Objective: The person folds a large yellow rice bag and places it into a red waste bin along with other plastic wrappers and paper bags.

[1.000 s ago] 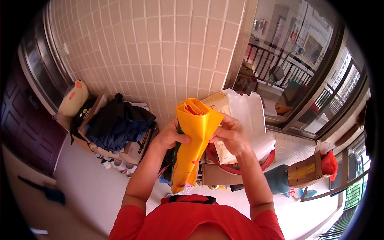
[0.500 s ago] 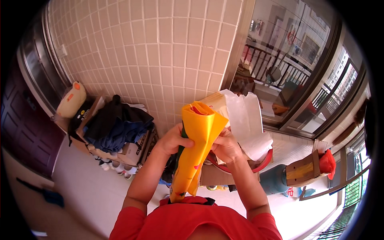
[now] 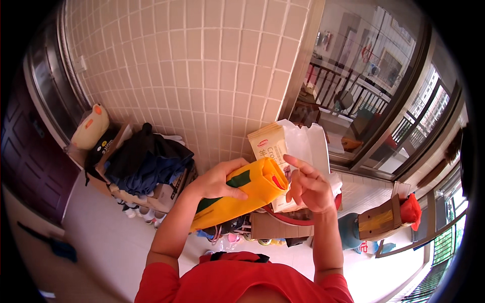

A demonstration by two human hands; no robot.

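A folded length of yellow cloth (image 3: 247, 198), with dark green patches and a bit of red in its fold, slants in front of my chest. My left hand (image 3: 222, 181) is closed round its upper side, thumb on the near face and fingers hidden behind. At the cloth's right end is my right hand (image 3: 314, 191), index finger stretched out and the others partly bent. It grips nothing that I can see; whether a fingertip touches the cloth I cannot tell. Behind them stands a beige paper package (image 3: 267, 143), partly covered by the cloth and right hand.
White paper sheeting (image 3: 303, 139) sits by the package, above a red rim (image 3: 290, 220). Left, dark clothes (image 3: 144, 161) are heaped on cardboard boxes, with shoes (image 3: 146, 213) below. A blue-green gas cylinder (image 3: 347, 228) and a carton (image 3: 380, 220) stand right, near the window.
The yellow cloth has tipped from nearly upright to slanting right, showing more green. My right hand has let go of it and moved right, its index finger extending. My left hand keeps hold.
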